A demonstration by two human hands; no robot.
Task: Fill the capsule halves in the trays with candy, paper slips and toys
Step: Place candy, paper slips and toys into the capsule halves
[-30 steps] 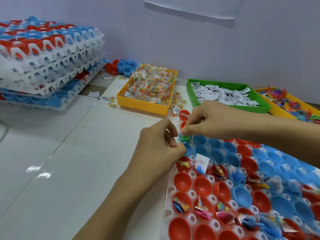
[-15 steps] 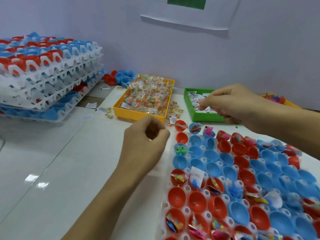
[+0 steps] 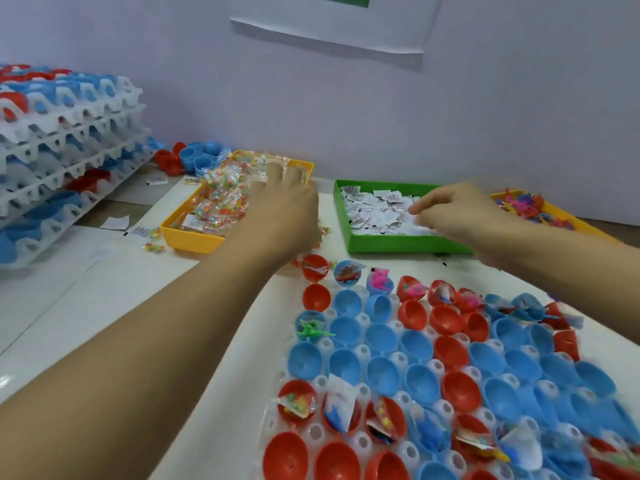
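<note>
Reaching both hands to the bins at 12 o'clock of the capsule tray [image 3: 322, 344]. Left hand [image 3: 284, 206] lies flat over the yellow candy bin [image 3: 188, 237], fingers [image 3: 277, 173] straight on the candy packets [image 3: 221, 199], gripping nothing. Right hand [image 3: 453, 209] is over the green slip bin [image 3: 391, 242], fingers curled at the paper slips [image 3: 374, 211]; can't tell if one is pinched. Bins' long axes run 6-to-12.

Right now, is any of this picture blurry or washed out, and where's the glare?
Head view: motion blur smears the capsule halves at the lower right and softens the right hand; the left hand over the candy tray is slightly soft too; a bright glare patch sits on the table at the far left edge; wide-angle bending shows at the edges.
</note>
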